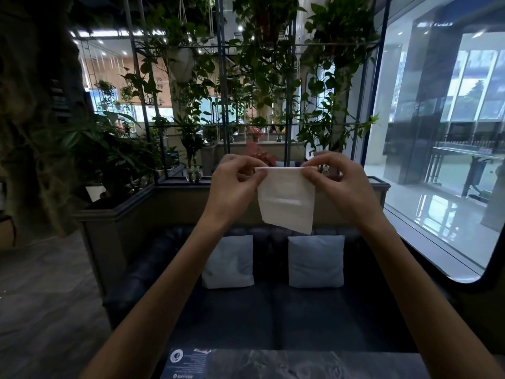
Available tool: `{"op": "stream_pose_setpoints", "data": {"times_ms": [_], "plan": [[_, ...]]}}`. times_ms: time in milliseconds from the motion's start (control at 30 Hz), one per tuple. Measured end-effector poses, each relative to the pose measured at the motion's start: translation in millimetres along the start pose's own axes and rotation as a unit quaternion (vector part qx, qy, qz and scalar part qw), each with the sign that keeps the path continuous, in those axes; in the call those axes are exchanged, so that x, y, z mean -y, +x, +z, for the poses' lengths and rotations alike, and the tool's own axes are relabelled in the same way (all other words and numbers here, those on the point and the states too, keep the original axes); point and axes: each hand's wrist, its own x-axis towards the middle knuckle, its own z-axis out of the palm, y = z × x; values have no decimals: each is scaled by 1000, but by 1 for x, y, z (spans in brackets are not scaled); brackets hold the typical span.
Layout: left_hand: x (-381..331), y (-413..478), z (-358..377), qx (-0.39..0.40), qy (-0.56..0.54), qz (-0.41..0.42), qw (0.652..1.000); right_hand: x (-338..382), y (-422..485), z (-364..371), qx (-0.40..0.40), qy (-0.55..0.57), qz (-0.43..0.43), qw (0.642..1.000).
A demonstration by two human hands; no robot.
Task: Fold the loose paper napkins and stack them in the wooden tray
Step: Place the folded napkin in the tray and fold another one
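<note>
Facing: planted trellis (pixel 259 77), glass wall (pixel 437 160) at right. Below these, dark sofa (pixel 273 310) with two pale cushions (pixel 229 261) side by side. Along the bottom edge, grey marbled surface (pixel 314 363), only a strip in view. No tray in view; no other loose paper in view.

Napkin (pixel 287 201): white, held up in the air over the sofa, well above the surface. Hanging as a rough square, top edge doubled over, faint crease across the middle, lower right corner drooping below the left.

Left hand (pixel 232 177): pinching the top left corner, thumb against fingers. Right hand (pixel 336 177): pinching the top right corner likewise. Nothing else in either.

Risks, as judgement:
- Thin paper stretched between two pinches; likely to tear at a corner if drawn apart too hard.
- Folding in mid-air, no backing; edges liable to slip out of line, giving a skewed fold and a crooked stack.
- One pinch let go too soon; likely to swing open or drop towards the sofa.
- Tray out of sight; blind placing likely to miss, so worth looking down first.

Writing: dark printed card (pixel 188 362) at the left end of the surface, round white emblem plus lines of small text, too small to read. No brand legible anywhere.
</note>
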Motion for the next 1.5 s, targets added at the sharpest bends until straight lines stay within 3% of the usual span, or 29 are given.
{"op": "stream_pose_setpoints", "data": {"times_ms": [100, 267, 467, 633, 767, 867, 1033, 1233, 1500], "plan": [[-7, -2, -2, 34, -121, -66, 990, 0, 1, -3, 5, 47, 32, 998], [-1, -25, 11, 169, -295, -136, 931, -2, -4, 2, -38, 70, 48, 996], [11, -35, 17, 177, -250, -82, 948, -3, -8, -2, -31, 67, 90, 993], [4, -29, 12, 142, -191, -76, 968, 5, -18, -15, 131, 106, 107, 980], [2, -25, 9, 123, -171, -80, 974, 1, -20, -15, 208, 103, 93, 968], [3, -22, 7, 124, -158, -74, 977, 0, -21, -10, 195, 110, 90, 970], [1, -20, 6, 122, -74, -50, 989, -2, -22, -3, 98, 38, 65, 992], [5, -19, 8, 135, -39, -104, 985, 1, -24, -3, 62, -25, 85, 994], [4, -31, 10, 183, -190, -197, 944, -3, -24, 0, 50, 36, 133, 989]]}}
